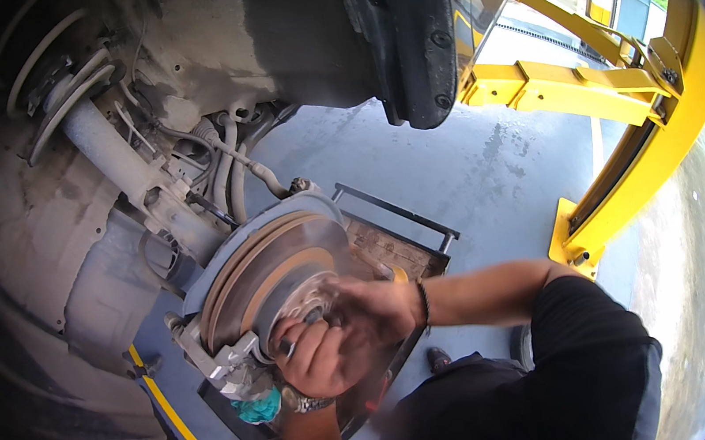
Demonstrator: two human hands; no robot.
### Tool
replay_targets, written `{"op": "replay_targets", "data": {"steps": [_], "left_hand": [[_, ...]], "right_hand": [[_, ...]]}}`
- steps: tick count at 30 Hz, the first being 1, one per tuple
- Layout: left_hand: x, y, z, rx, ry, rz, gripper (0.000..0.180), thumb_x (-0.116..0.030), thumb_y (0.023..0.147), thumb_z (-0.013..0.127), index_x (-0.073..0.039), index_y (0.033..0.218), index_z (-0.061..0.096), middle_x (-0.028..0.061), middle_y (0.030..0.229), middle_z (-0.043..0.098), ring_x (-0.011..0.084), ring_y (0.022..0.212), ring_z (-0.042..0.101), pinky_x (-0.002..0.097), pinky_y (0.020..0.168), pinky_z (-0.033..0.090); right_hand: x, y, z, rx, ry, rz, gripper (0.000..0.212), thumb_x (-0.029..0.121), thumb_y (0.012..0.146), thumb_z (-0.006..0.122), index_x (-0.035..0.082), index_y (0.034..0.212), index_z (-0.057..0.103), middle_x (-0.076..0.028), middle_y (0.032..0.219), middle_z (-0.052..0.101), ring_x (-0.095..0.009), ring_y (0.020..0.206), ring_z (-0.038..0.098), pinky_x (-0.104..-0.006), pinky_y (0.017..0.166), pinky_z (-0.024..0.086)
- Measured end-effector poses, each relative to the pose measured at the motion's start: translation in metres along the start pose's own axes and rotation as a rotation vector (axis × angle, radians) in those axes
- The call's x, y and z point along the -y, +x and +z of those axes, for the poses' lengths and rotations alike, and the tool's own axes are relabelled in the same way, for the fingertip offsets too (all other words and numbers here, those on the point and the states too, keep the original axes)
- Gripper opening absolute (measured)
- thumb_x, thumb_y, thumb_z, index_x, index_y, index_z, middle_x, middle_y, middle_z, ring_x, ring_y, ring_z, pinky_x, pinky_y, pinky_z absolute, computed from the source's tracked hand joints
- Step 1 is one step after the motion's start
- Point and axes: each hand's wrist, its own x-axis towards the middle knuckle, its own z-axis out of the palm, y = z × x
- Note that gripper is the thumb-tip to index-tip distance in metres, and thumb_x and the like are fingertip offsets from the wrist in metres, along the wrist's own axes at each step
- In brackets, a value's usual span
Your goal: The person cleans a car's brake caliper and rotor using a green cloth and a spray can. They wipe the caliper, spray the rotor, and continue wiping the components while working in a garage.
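Note:
A rust-edged brake disc (240, 275) stands on the hub below a grey strut (107, 150). My left hand (318, 365), with a watch at its wrist, is closed at the lower front of the disc's centre. A small dark piece shows by its fingers, too little to name. Close beside it, my right hand (377, 306), with a dark bracelet at the wrist, reaches the hub face (305, 297) from the right. Motion smears its fingers, so its hold cannot be told. The metal caliper bracket (233, 360) sits at the disc's lower left, left of my left hand.
Under the disc stands a dark-framed cart (402, 222) with a bar handle. A teal cloth (257, 408) lies below the bracket. The wheel arch and a black liner (408, 34) hang overhead. A yellow lift post (631, 174) with its arm rises at the right.

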Motion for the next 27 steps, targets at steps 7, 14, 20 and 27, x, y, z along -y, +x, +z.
{"op": "replay_targets", "data": {"steps": [7, 14, 20, 27], "left_hand": [[-0.063, -0.111, 0.020, 0.018, 0.021, -0.190, 0.020, -0.020, 0.091, 0.057, -0.003, 0.098, 0.063, 0.0165, 0.106, 0.068, 0.0360, 0.101, 0.066, 0.0536, 0.091, 0.052], [-0.117, -0.240, -0.004, 0.347, -0.061, -0.914, 0.008, -0.001, 0.084, 0.061, -0.001, 0.087, 0.069, 0.0140, 0.086, 0.072, 0.0299, 0.082, 0.072, 0.0403, 0.080, 0.056], [-0.128, -0.221, -0.008, 0.210, 0.178, -1.038, 0.009, -0.004, 0.081, 0.067, -0.004, 0.089, 0.070, 0.0147, 0.085, 0.072, 0.0330, 0.078, 0.071, 0.0404, 0.069, 0.056], [-0.122, -0.209, -0.007, 0.235, 0.111, -1.109, 0.009, -0.007, 0.083, 0.070, -0.005, 0.091, 0.070, 0.0139, 0.089, 0.072, 0.0324, 0.081, 0.071, 0.0392, 0.071, 0.056]], "right_hand": [[0.041, -0.071, 0.101, -0.189, -1.314, -0.379, 0.052, 0.055, 0.097, 0.059, 0.005, 0.091, 0.067, -0.002, 0.076, 0.060, -0.012, 0.063, 0.056, -0.0264, 0.057, 0.046], [0.153, -0.158, -0.103, -1.547, -1.417, -1.091, 0.032, 0.030, 0.096, 0.066, -0.001, 0.097, 0.069, -0.017, 0.083, 0.071, -0.026, 0.070, 0.067, -0.0381, 0.068, 0.053], [0.320, -0.207, -0.203, -2.115, -1.533, -1.006, 0.049, 0.026, 0.089, 0.064, -0.004, 0.125, 0.050, -0.030, 0.088, 0.069, -0.046, 0.085, 0.068, -0.0527, 0.077, 0.054], [0.389, -0.285, -0.281, -1.988, -1.905, -1.153, 0.062, 0.049, 0.082, 0.074, 0.004, 0.124, 0.064, -0.023, 0.111, 0.071, -0.041, 0.106, 0.068, -0.0480, 0.087, 0.054]]}}
